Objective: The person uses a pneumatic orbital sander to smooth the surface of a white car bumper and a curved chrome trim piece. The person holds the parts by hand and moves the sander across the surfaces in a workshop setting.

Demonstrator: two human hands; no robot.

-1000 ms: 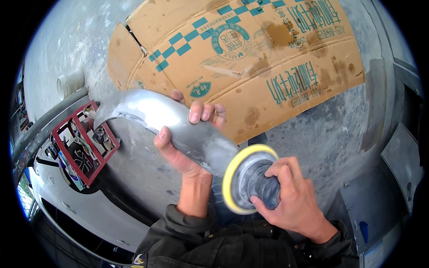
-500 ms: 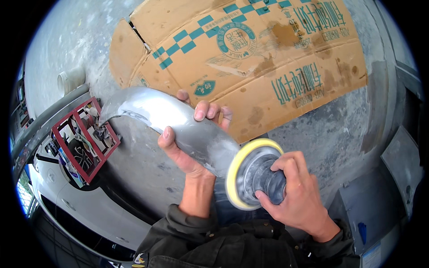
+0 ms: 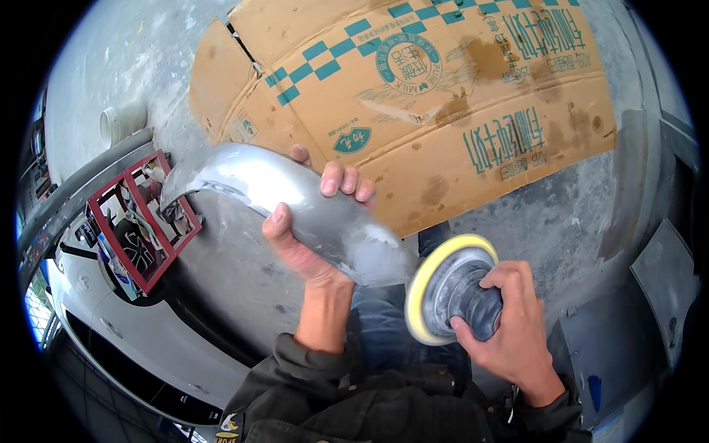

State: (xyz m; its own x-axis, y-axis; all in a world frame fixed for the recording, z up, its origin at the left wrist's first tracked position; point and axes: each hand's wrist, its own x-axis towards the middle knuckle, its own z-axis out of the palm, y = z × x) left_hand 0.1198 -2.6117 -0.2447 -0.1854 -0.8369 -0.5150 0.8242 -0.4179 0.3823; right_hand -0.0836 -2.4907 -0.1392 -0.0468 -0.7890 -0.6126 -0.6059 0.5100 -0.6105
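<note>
Flattened cardboard (image 3: pixel 443 96) covers the concrete floor (image 3: pixel 561 214) beneath us. Our left hand (image 3: pixel 310 221) clamps the curved silver panel (image 3: pixel 295 199) steady, so our right hand (image 3: pixel 509 325), wrapped around the sander (image 3: pixel 450 295), can meet its edge.

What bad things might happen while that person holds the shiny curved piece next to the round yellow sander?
1. The left hand wraps the curved silver panel just beside the sander, whose yellow pad looks blurred as if spinning; if it slips, it might graze the fingers.
2. Only one hand steadies the panel in the air, so a push from the pad may twist it loose.
3. The right hand alone grips the sander, so it may jump sideways.
</note>
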